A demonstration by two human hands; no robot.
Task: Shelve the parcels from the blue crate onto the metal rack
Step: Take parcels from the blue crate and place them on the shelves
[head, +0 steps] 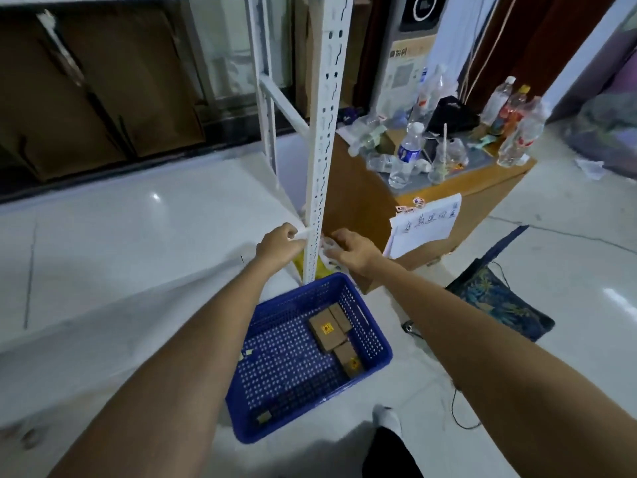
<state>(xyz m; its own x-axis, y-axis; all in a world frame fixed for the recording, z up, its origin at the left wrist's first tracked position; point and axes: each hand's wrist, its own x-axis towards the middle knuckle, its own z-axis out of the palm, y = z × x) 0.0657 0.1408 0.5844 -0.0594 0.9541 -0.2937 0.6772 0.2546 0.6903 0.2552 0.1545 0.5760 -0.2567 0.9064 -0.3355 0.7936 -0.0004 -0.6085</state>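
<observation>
The blue perforated crate (pixel 296 381) sits on the floor below my arms, holding three small brown cardboard parcels (pixel 326 331) near its right side. Just beyond it rises the white perforated upright (pixel 325 132) of the metal rack, whose white shelf (pixel 120 243) spreads to the left. Both arms reach forward to the foot of that upright. My left hand (pixel 277 243) is closed at the shelf's front corner beside the upright. My right hand (pixel 351 250) grips a white plastic-wrapped parcel (pixel 327 246) against the upright's right side. The upright partly hides this parcel.
A wooden cabinet (pixel 448 208) with several plastic bottles (pixel 410 150) and a handwritten paper sign (pixel 425 224) stands right of the rack. A dark patterned bag (pixel 499 298) and cables lie on the floor to the right. Flattened brown cardboard (pixel 103 84) leans behind the shelf.
</observation>
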